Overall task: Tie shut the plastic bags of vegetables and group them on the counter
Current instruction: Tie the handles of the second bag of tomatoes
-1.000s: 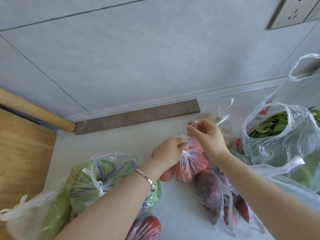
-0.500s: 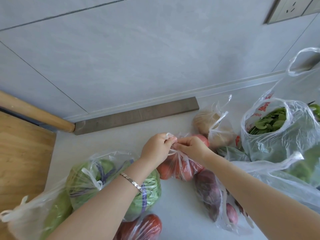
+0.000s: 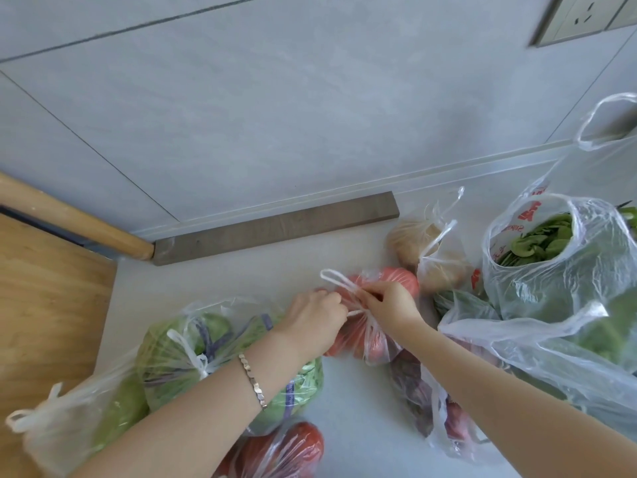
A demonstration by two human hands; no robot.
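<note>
At the centre of the frame both hands met over the bag of tomatoes [image 3: 365, 339] on the white counter [image 3: 241, 281]. The left hand [image 3: 315, 315] and the right hand [image 3: 387, 301] each pinched a twisted handle [image 3: 339, 281] — fingers curled tight. A tied bag of greens [image 3: 206, 357] lay at lower left, an open bag of leaves [image 3: 551, 263] at right.

Can't see where the handles of the tomato bag [image 3: 370, 343] cross, they're buried between left hand [image 3: 315, 317] and right hand [image 3: 391, 301], the other red bag [image 3: 286, 450] gets chopped by the bottom edge, wall socket [image 3: 582, 19] by the upper right corner, and the greens bag [image 3: 537, 291] lettering's unreadable.
</note>
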